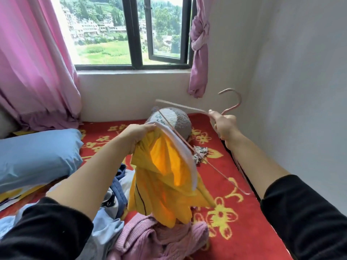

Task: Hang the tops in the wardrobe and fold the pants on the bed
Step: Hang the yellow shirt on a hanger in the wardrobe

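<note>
Because the yellow cloth top with the white neck band (161, 177) is thin and soft, it should be light to lift but floppy, and it may sag or slide away if it is held in only one spot. The best place to hold it looks like the white neck band, since that is where a hanger has to go in. The top hangs in the air over the middle of the bed with the red flowered blanket (249, 222). Its bottom end dangles over the pink knitted sweater (159, 239) that lies in a heap near the front edge of the bed. The left hand (139, 134) is curled tight round a bunch of the top right by the neck band. The right hand (223, 126) is curled round the thin pink hanger (180, 106) close to its hook, up over the right edge of the bed by the wall. The hanger looks stiff and light, so one hand can steer it. Its long bar runs just beside the white band, but I cannot tell if it is inside the neck hole. The two hands are apart, each holding its own thing.
</note>
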The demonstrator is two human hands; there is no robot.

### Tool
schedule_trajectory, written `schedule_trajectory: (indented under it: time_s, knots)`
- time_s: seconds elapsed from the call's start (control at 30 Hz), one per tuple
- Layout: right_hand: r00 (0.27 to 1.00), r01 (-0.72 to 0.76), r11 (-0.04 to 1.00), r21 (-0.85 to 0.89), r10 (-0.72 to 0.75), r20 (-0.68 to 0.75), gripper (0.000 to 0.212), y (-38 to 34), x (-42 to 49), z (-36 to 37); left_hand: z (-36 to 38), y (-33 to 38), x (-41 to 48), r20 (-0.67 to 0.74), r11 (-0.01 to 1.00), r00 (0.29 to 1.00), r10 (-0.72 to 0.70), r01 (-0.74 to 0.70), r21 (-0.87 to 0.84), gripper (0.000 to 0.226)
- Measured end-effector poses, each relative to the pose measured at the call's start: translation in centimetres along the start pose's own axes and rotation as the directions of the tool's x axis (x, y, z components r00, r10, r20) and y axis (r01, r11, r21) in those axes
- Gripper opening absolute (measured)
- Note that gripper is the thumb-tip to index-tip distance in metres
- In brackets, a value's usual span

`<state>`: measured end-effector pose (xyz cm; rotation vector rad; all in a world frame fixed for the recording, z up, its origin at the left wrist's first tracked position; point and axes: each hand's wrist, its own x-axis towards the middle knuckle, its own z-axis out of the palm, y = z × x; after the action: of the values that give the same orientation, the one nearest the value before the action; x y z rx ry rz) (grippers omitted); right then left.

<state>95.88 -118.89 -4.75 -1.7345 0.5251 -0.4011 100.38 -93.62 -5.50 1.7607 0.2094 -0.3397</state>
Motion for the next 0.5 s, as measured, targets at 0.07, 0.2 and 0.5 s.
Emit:
schedule_trajectory:
  time_s: [0.07, 0.2, 0.5]
  knots:
    - [0.997, -0.001, 0.997, 0.081, 0.008, -0.08, 0.038, -0.7, -0.1, 0.0, 0.9, -0.9, 0.1, -0.082, 0.997, 0.996, 0.023, -0.017, 0.078, 0.049]
    - [0.998, -0.058, 0.837, 0.544, 0.03, 0.061, 0.044, -1.9, -1.2, 0.2, 1.8, -2.3, -0.2, -0.095, 0.974, 0.994, 0.053, -0.03, 0.225, 0.043]
    - [0.994, -0.083, 0.56, 0.825, 0.103, 0.029, 0.034, 2.1, -3.8, 4.2, -0.4, -0.8, -2.3, 0.065, 0.988, 0.991, 0.119, -0.112, -0.111, 0.026]
